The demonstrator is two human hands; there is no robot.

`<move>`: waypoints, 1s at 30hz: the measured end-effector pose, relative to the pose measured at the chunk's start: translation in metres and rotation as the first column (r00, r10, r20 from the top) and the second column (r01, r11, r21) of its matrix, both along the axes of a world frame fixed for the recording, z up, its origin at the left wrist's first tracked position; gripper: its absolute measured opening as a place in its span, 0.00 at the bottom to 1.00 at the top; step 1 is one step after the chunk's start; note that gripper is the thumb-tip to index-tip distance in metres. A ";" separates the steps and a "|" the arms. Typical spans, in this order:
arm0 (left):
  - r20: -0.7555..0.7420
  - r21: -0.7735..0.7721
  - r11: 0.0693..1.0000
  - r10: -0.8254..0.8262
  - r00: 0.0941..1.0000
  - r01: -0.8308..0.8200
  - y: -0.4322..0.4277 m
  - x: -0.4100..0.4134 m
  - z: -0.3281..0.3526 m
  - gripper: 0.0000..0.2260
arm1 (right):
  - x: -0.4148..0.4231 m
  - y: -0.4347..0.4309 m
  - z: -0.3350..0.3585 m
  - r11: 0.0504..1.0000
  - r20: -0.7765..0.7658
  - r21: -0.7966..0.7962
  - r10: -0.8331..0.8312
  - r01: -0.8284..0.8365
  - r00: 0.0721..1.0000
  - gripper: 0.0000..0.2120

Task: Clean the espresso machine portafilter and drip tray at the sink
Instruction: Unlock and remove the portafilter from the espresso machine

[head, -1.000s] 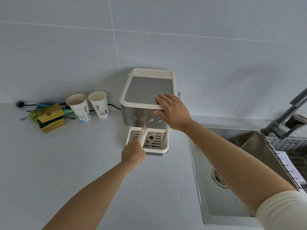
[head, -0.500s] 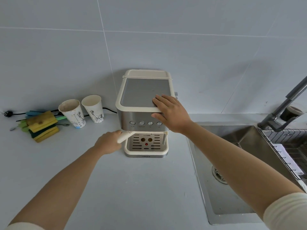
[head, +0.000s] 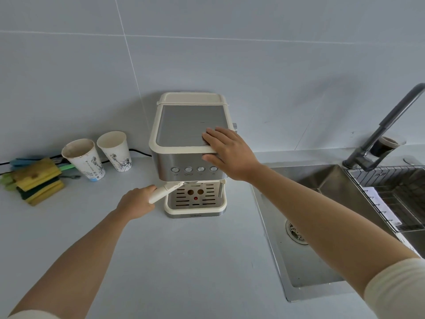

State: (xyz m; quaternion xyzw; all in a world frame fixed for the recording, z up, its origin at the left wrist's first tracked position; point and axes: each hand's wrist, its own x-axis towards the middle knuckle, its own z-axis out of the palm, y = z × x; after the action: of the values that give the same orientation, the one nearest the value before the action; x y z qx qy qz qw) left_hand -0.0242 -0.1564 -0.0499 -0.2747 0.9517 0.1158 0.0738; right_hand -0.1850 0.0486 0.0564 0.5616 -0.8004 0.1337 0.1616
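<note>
A cream and steel espresso machine (head: 184, 127) stands on the grey counter against the wall. My left hand (head: 138, 201) grips the cream handle of the portafilter (head: 164, 191), which points out to the left from under the machine's head. The portafilter's basket end is hidden under the machine. My right hand (head: 227, 151) rests flat on the machine's top right corner, fingers straight. The cream drip tray (head: 195, 204) with its slotted grate sits in the machine's base. The steel sink (head: 322, 226) lies to the right.
Two paper cups (head: 85, 157) and a stack of yellow-green sponges (head: 36, 180) sit at the left by the wall. A dark tap (head: 381, 132) rises over the sink, with a wire rack (head: 391, 196) and a glass of dark liquid (head: 384, 146) at the far right.
My left hand has swung the portafilter handle from pointing straight forward to pointing left. My right hand has stayed on the machine's top.
</note>
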 end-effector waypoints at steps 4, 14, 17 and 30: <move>-0.021 0.008 0.999 0.042 0.999 -0.042 0.005 0.014 -0.010 0.12 | 0.004 0.001 0.003 0.999 0.040 0.043 -0.008 0.006 0.999 0.27; 0.004 0.036 0.999 0.011 1.000 -0.012 0.042 0.050 -0.014 0.11 | 0.004 0.000 0.008 0.992 0.139 0.123 -0.042 0.025 0.989 0.35; 0.025 0.024 1.000 -0.001 1.000 0.001 0.061 0.061 -0.011 0.12 | 0.005 0.001 0.012 0.990 0.137 0.135 -0.051 0.033 0.989 0.32; 0.013 0.043 0.999 -0.023 1.000 0.022 0.130 0.068 -0.003 0.07 | 0.014 0.020 0.026 0.984 0.424 0.052 -0.178 0.173 0.888 0.33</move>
State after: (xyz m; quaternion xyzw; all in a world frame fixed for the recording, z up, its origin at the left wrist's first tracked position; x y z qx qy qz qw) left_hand 0.0435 -0.0261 -0.0527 -0.2630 0.9515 0.1335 0.0875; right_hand -0.1712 0.0685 0.0826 0.4452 -0.8646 0.2329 -0.0095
